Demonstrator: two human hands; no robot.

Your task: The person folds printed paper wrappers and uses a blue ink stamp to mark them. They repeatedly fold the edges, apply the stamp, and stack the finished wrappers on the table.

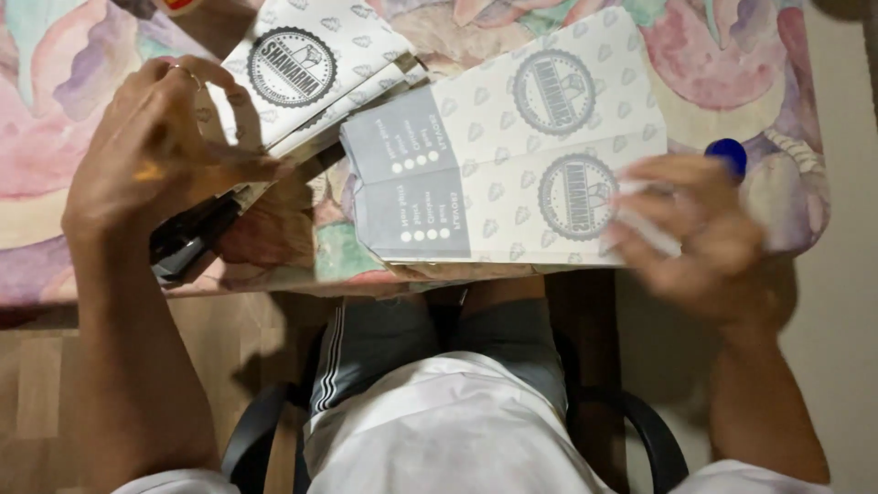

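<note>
White shirt (457, 430) fills bottom centre of frame. Right hand (704, 238), blurred, pinches the right edge of a flat white paper bag (512, 174) with round grey stamps, mid-frame, overhanging the table edge (274, 285). Left hand (155, 155), fingers curled, holds a second bag stack (302, 73) upper left; blue cap (727, 154) far right.

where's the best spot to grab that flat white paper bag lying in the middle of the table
Probably the free near long edge of the paper bag, coming from the seated side. It lies flat and overhangs the table edge slightly there, so fingers could slip under. The right hand already covers its right end; the left hand rests on another stack.
</note>
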